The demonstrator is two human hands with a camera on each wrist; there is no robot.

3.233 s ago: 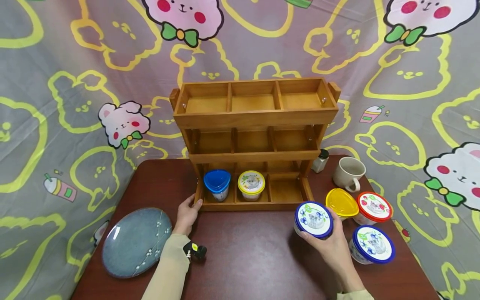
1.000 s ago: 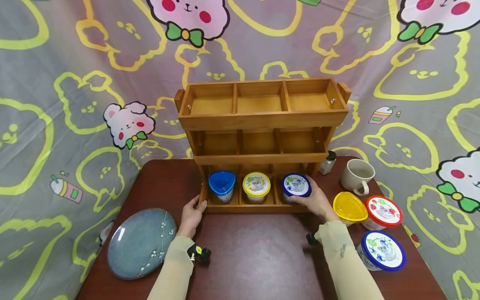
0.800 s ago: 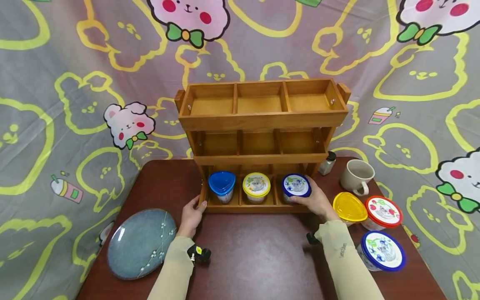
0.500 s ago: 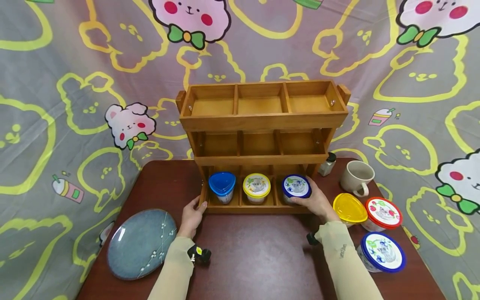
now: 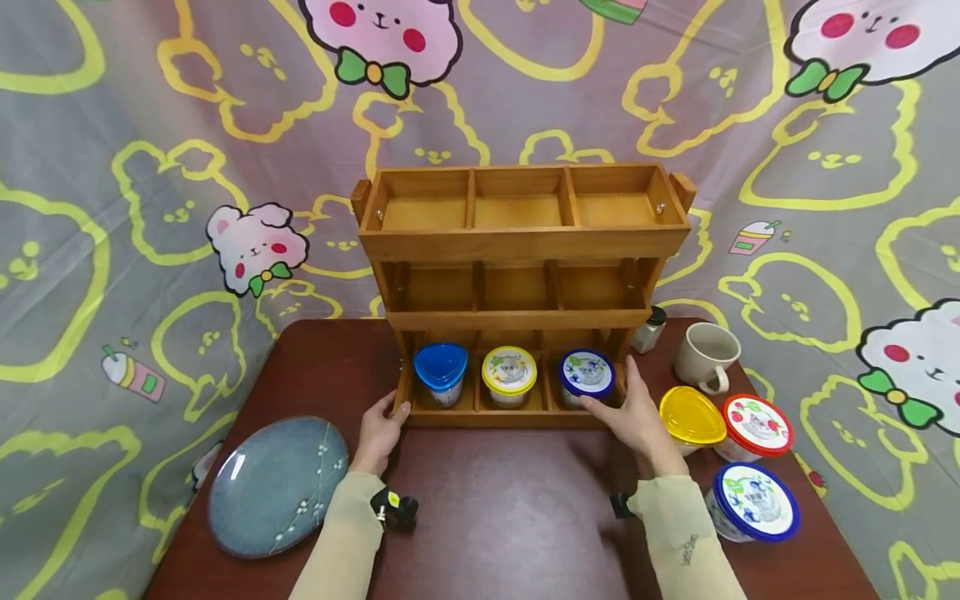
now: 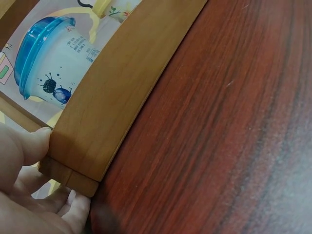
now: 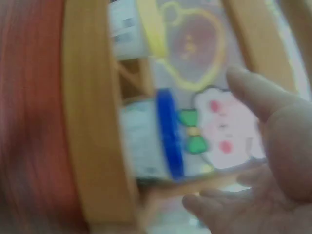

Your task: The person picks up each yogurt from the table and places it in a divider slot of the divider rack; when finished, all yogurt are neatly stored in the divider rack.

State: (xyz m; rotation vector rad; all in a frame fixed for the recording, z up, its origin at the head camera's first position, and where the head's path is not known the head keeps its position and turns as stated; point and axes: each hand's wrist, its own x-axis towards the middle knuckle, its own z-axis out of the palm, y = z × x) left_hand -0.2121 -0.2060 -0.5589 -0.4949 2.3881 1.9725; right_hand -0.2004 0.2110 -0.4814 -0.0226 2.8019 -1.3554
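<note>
The right hand is spread, thumb and fingers well apart, and it holds nothing; the right wrist view, although blurred, shows a gap between this hand and the blue-rimmed tub. The tub stands upright in the right compartment of the lowest tier of the wooden rack, and from the right hand it lies to the left and a little farther from the person. It is round, so from above it has no long axis, while the rack runs lengthwise from left to right. The right hand is clearly the nearer one. The left hand pinches the left front corner of the rack, with the thumb on the upper side. The front board and a divider close the tub in, and beyond that divider are the yellow-rimmed tub and then the blue-lidded cup. On the counter, the yellow-lidded cup is just beside the right wrist, near the red-rimmed tub; I cannot tell if these two touch. The second blue tub is nearer to the person, the mug farther behind. The plate lies on the left side, beyond the left forearm.
</note>
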